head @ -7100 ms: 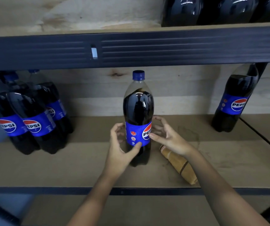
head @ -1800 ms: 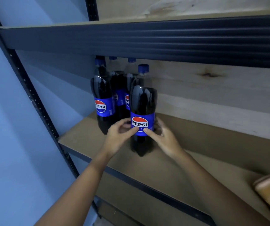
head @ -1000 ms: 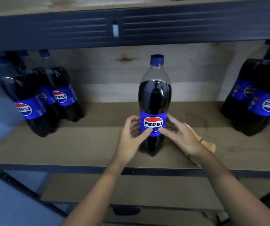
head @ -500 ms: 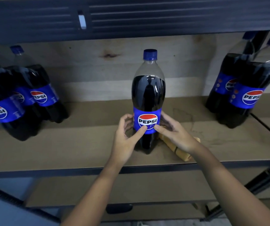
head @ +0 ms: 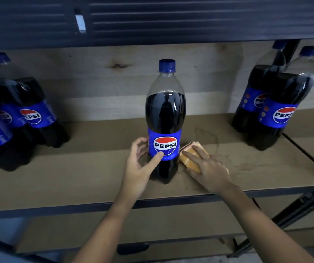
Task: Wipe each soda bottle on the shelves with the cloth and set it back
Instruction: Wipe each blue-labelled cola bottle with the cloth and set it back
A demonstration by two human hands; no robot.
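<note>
A: Left grip (head: 140, 162) — curled round the lower half of the centre soda bottle (head: 165, 118), thumb pressed on the blue label just under the logo, fingers wrapped behind the label's left edge.

B: Right grip (head: 207, 168) — laid flat, fingers straight and spread, palm down on the folded cloth (head: 189, 158). Pressing, not clutching; nothing pinched.

A: Cloth — orange-tan, folded into a pad, flat on the shelf board (head: 76, 177) directly under the right grip. Far end poking out past the fingertips, just beside the bottle's base; whether touching the bottle, cannot tell.

B: Bottle — upright on the board between the two grips, blue cap (head: 167, 65) on, dark cola up to the shoulder, clear neck above. Logo facing the camera.

A: Just beyond the right grip — faint damp-looking streaks (head: 216, 149) on the board.

B: Well out to the left of the left grip — cluster of the same bottles (head: 29, 111), near the back wall, appearing tilted by the wide lens. Count unclear; some cut off at the frame edge.

A: Well out to the right of the right grip — two more bottles (head: 281, 111), one in front of the other, blue caps on.

B: Above everything — dark ribbed metal beam (head: 190, 19) of the shelf overhead, small pale clip (head: 80, 22) on it. Behind — pale wooden back panel (head: 114, 76) with a knot. Below the grips — dark front rail (head: 38, 207), then a lower shelf board (head: 190, 221).
</note>
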